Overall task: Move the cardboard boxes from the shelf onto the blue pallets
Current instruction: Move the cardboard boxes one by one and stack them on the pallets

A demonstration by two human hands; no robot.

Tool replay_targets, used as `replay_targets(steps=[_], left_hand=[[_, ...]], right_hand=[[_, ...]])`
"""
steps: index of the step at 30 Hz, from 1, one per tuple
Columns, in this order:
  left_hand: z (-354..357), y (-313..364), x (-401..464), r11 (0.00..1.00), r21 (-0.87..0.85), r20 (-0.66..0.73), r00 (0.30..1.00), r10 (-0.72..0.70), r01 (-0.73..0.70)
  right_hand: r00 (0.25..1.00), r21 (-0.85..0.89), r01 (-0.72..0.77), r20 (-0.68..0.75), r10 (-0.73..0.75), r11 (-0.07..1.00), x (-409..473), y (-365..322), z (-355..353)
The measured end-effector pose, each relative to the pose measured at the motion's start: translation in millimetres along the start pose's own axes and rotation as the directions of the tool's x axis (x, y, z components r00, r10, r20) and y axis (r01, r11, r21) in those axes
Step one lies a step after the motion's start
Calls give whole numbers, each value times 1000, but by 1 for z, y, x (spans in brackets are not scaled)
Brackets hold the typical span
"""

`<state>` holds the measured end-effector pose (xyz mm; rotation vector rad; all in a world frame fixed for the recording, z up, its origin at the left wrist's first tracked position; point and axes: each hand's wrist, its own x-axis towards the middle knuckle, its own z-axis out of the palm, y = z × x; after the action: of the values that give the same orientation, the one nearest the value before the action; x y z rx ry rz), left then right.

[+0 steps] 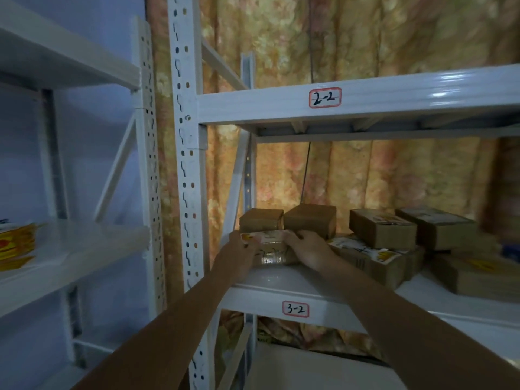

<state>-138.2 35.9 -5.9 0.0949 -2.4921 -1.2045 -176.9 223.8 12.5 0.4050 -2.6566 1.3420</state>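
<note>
Both arms reach straight forward and slightly upward from the bottom of the view, nearly parallel, converging on one taped cardboard box (270,249) at the left end of the shelf (281,280) labelled 3-2 (295,309). The left hand (239,250) lies against the box's left side, wrist straight, thumb up near the top edge; its fingers (249,244) curl onto the box's front corner. The right hand (306,247) comes in from the right side, palm down over the box's top right corner, fingers (292,236) bent over the top edge and pressing in toward the left hand. The box is clamped between the two hands, its underside resting on the shelf surface as far as can be told; the motion blur makes any gap impossible to judge.

Two plain brown boxes (287,219) sit side by side right behind the gripped box, touching it or just behind it. Further right on the same shelf, more cardboard boxes (394,237) are stacked two layers high, some with white and yellow printed labels. Above, a shelf beam carries a tag reading 2-2 (325,97). A patterned yellow-pink curtain (365,38) hangs behind the rack. To the left stands a second white rack (84,249) with yellow packets (17,243) at its edge.
</note>
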Motion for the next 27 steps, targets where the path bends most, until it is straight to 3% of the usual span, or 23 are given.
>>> replay_targets(steps=[4,6,8,10,15,20,23,27], left_hand=[[-5,12,-10,987,-107,-165,981,102,-121],[-9,26,-11,966,-243,-200,979,37,-87],[-11,41,-11,908,-417,-130,988,-82,21],[-15,57,-18,864,-489,2,990,-138,122],[-12,78,-28,913,-362,276,957,-88,189],[17,99,-41,909,-352,482,876,-27,222],[35,123,-47,826,-502,514,856,46,257],[61,160,-48,776,-597,445,889,107,205]], right_hand=[[996,198,35,-92,-17,980,-6,-8,-11],[993,305,62,-119,-26,950,-12,-14,-18],[984,387,95,-174,-29,917,-18,-20,-31],[970,441,135,-242,-28,887,-23,-25,-48],[975,538,98,-220,27,837,-40,-28,-89],[975,563,56,-208,77,824,-53,-23,-115],[960,580,74,-263,101,811,-58,-17,-129],[933,597,68,-323,162,799,-68,-8,-145]])
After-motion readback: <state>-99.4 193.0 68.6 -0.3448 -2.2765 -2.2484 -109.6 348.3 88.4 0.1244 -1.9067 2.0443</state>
